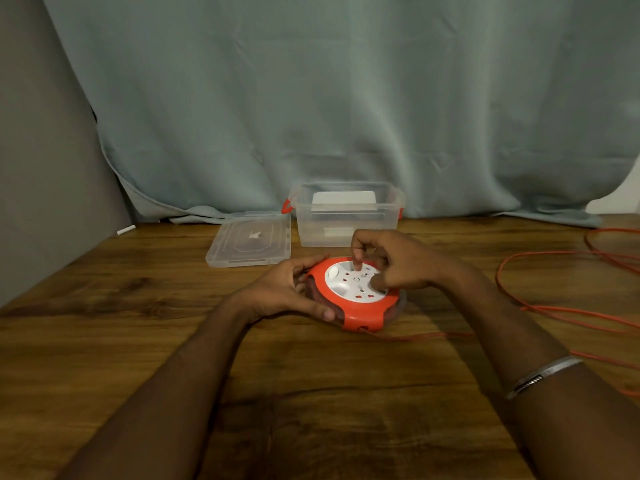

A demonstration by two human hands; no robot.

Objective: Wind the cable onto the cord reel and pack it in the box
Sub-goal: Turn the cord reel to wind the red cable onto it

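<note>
Wooden worktop (145, 341), left hand (284, 292) gripping the cord reel (356, 299), right hand (391, 265) pinching its crank, but loose cable (554, 313) right of the reel could snag.

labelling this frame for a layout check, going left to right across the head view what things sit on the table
clear lid → left hand → cord reel → right hand → loose orange cable. The clear box stands behind the reel and overlaps it in this order, so it is left out.

reel (356, 308): glossy orange and white plastic;
box (347, 216): clear smooth plastic;
lid (250, 243): clear plastic;
table (138, 341): grained wood;
curtain (346, 98): matt cloth;
bangle (540, 375): shiny metal
</note>
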